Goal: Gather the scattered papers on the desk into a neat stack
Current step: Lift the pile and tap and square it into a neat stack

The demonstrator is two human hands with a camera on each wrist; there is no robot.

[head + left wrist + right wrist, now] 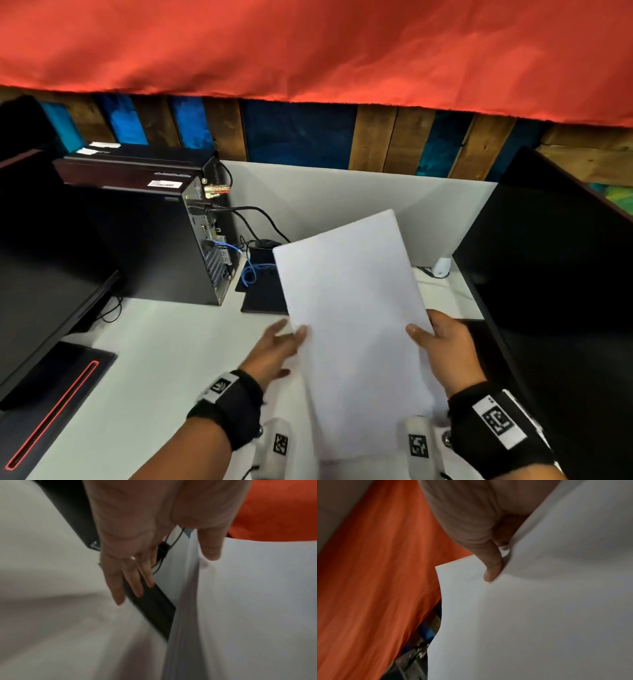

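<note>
pinching papers (356,325) at right hand (445,353), left hand (274,353) alongside.

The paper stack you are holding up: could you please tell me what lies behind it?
Behind the paper stack show the edge of a black pad, a blue cable and the white desk. Whatever lies directly behind the sheets is covered.

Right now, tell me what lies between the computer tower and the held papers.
In the head view, a blue cable and a black pad on the desk lie between the computer tower and the papers.
</note>
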